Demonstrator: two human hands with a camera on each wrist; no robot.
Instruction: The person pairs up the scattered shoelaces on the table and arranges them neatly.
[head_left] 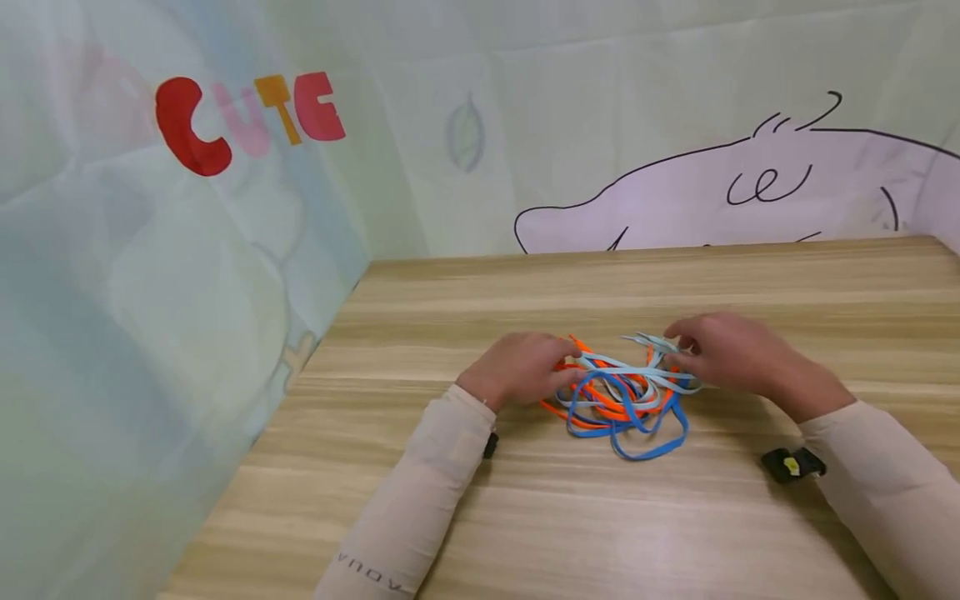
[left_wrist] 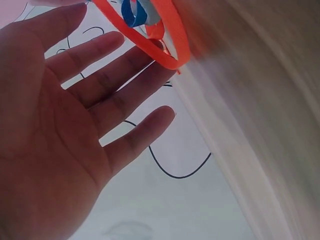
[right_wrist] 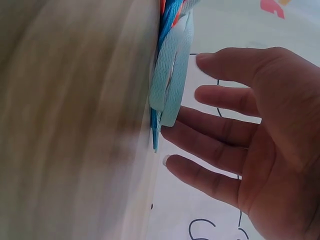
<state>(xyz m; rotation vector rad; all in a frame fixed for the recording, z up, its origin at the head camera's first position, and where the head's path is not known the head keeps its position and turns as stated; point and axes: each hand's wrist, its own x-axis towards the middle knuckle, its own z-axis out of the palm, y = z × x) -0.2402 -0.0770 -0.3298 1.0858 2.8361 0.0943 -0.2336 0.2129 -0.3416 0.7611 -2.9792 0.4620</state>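
Lengthwise left to right, tangled laces (head_left: 628, 408), pale tips (head_left: 643, 338) pointing left

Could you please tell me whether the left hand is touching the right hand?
Apart: the head view shows the left hand and the right hand on opposite sides of the tangled laces, with a plain gap between them.
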